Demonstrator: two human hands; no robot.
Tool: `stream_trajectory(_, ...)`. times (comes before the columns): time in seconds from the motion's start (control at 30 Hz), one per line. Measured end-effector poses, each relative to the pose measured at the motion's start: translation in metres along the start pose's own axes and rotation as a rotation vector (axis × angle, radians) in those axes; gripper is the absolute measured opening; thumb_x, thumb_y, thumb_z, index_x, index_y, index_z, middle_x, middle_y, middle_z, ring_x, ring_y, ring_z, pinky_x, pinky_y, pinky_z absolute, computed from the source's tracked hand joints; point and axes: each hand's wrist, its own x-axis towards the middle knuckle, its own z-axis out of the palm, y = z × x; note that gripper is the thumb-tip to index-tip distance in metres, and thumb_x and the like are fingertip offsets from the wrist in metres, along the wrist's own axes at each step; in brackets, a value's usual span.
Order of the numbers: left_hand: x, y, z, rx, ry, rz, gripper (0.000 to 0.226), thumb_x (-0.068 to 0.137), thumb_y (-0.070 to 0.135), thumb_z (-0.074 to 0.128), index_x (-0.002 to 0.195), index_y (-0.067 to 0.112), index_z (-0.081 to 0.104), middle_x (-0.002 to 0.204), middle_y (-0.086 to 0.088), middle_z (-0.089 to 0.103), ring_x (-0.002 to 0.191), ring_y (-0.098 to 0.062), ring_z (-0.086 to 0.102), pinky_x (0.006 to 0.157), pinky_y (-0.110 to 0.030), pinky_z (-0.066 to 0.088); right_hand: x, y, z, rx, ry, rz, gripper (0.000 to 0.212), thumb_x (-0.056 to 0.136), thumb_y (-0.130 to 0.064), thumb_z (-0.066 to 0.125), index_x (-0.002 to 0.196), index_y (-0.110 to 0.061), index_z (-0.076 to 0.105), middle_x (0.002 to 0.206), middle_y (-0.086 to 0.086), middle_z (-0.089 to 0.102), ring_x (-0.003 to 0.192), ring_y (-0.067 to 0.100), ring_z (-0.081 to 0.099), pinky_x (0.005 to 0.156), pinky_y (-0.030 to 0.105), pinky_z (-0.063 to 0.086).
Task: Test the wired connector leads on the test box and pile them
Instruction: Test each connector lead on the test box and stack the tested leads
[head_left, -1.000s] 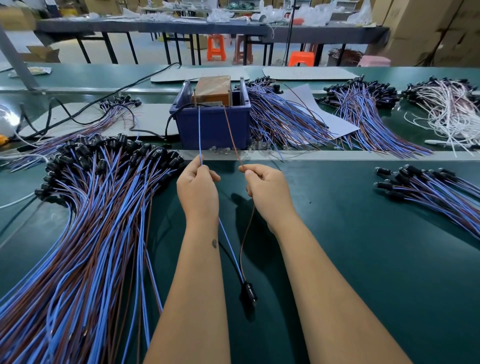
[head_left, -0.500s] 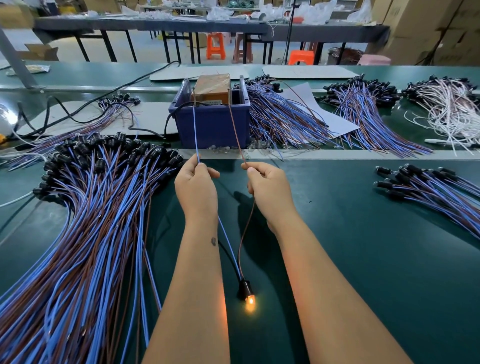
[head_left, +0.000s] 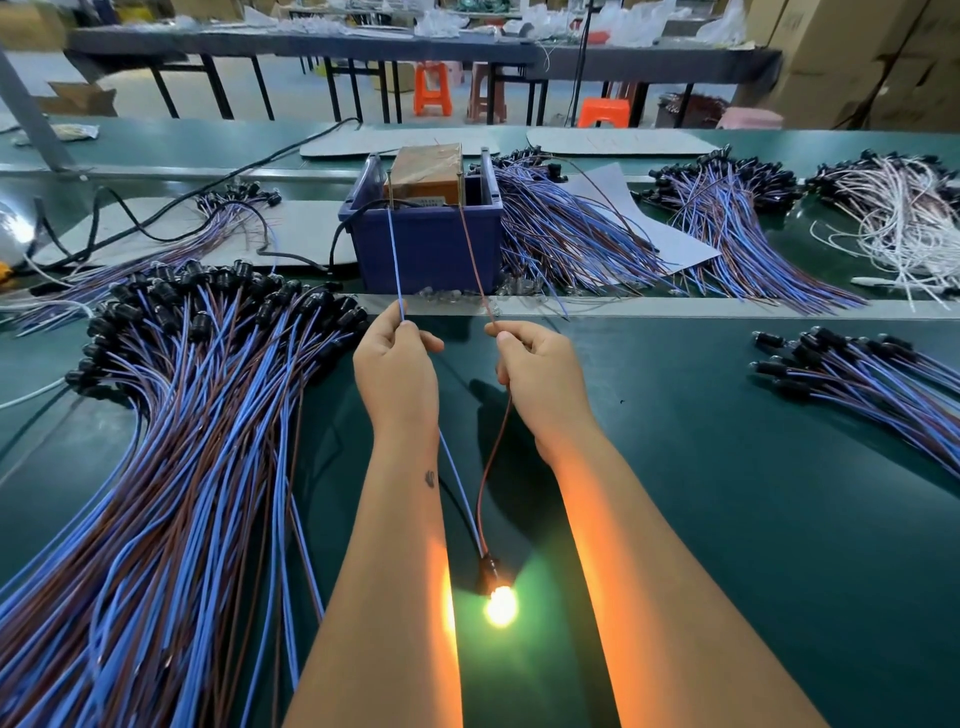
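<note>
Since the earlier frames the lamp (head_left: 500, 605) goes from dark to a faint glow to full brightness, throwing orange light on both forearms; the hands hold nearly the same posts, wires now reaching the box. The left hand (head_left: 396, 371) pinches the blue wire (head_left: 395, 260); the right hand (head_left: 540, 376) pinches the brown wire (head_left: 471, 254). Both grips are closed on their wires. The wire ends run forward and up to the test box (head_left: 423, 174) in the blue bin (head_left: 426, 247). The lead's long axis runs toward the person, its lamp lying on the surface (head_left: 727, 519) between the forearms, behind the grips. The big pile (head_left: 171, 441) lies to the left, nearer the left hand, so the piling move likely goes that way. A smaller bundle (head_left: 857, 379) lies well apart to the right.
</note>
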Motion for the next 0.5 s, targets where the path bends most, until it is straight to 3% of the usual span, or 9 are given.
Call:
stream_trajectory(0.17,0.001,-0.0002,0.0007,0.004,0.004,-0.009,0.035,0.098,0.009,0.044,0.124,0.024,0.063,0.058,0.009,0.06,0.038,-0.003,0.031,0.039,-0.015,0.03,-0.0004,0.0,-0.0003,-0.011,-0.011,0.013,0.028,0.099,-0.014,0.044,0.116,-0.015,0.066,0.052,-0.011,0.049,0.049,-0.002,0.046,0.056,0.015,0.042)
stream_trajectory(0.33,-0.0003,0.0006,0.0005,0.019,-0.007,0.009,0.034,0.097,0.009,0.044,0.1,0.037,0.063,0.058,0.009,0.06,0.039,-0.003,0.032,0.04,-0.015,0.031,-0.0008,0.0,-0.0013,-0.001,-0.011,0.015,0.028,0.099,-0.014,0.044,0.117,-0.015,0.066,0.054,-0.009,0.049,0.05,-0.002,0.046,0.052,0.011,0.041)
stream_trajectory(0.5,0.001,-0.0011,0.0003,0.014,-0.008,0.008,0.033,0.097,0.009,0.044,0.115,0.028,0.064,0.061,0.008,0.061,0.039,-0.003,0.033,0.04,-0.015,0.031,-0.001,0.0005,-0.001,0.019,-0.004,0.015,0.028,0.099,-0.013,0.044,0.117,-0.014,0.066,0.053,-0.01,0.048,0.049,-0.002,0.045,0.051,0.012,0.041)
